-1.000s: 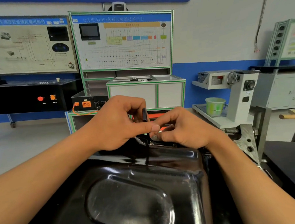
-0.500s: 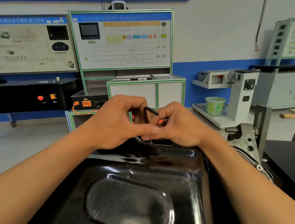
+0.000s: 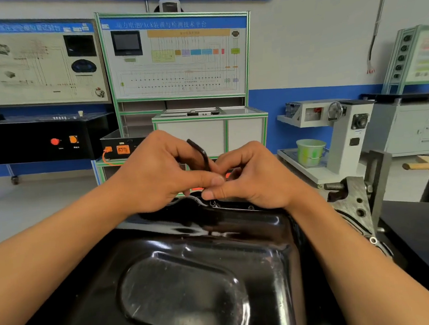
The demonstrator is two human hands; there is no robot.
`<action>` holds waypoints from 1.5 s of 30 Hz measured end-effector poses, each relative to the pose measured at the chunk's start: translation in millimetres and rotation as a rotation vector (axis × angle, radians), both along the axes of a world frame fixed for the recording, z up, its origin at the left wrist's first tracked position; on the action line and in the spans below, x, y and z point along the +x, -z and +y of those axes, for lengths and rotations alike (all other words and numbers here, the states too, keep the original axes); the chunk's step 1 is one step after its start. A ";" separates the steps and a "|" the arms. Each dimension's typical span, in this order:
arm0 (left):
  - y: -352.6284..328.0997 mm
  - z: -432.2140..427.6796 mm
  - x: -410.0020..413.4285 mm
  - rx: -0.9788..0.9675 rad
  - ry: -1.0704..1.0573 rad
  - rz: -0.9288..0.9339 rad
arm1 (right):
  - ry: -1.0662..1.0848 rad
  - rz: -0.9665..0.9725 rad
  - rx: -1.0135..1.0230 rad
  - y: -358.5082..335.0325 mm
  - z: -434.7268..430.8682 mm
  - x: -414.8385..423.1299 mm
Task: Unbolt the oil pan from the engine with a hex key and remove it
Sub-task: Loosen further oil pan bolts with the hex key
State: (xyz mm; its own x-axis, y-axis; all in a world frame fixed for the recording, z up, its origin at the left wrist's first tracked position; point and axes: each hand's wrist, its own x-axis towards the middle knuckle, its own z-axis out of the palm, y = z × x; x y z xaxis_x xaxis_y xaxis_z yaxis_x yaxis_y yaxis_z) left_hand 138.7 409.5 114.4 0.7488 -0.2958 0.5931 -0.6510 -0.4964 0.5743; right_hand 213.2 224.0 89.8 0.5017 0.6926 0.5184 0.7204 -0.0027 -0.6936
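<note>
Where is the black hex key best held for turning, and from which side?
Take the hex key by its bent upper arm, from above: it sticks out free, while the lower shaft is hidden between the left hand and right hand.

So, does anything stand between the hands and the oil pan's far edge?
Nothing visible does. The left hand and right hand both pinch the hex key directly above the far flange of the oil pan. Only the key's lower end is hidden, behind the hands themselves.
</note>
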 end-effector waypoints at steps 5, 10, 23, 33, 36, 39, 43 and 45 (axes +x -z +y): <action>-0.5 -7.9 2.7 -0.019 0.030 -0.001 | 0.029 0.005 0.006 2.2 -0.8 0.0; -3.6 1.1 4.0 0.015 0.094 0.168 | 0.030 0.017 -0.005 5.1 -4.4 1.1; 2.2 -4.0 4.9 0.018 -0.039 0.023 | 0.121 -0.008 -0.424 7.2 -3.3 17.7; 1.5 -9.2 9.0 -0.021 -0.059 -0.041 | 0.120 0.013 -0.297 10.6 2.8 16.4; -2.3 -11.5 9.5 -0.113 -0.037 -0.035 | 0.168 0.036 -0.192 10.4 1.6 11.4; -13.0 -17.6 7.1 -0.259 0.011 -0.014 | 0.215 0.060 -0.094 2.2 -11.7 1.1; -33.9 -48.6 9.6 -0.503 0.103 0.056 | 0.293 0.081 0.033 -20.8 -70.2 -22.5; -39.5 -81.9 12.8 -0.652 0.194 0.138 | 0.372 0.093 0.105 -29.8 -115.2 -41.5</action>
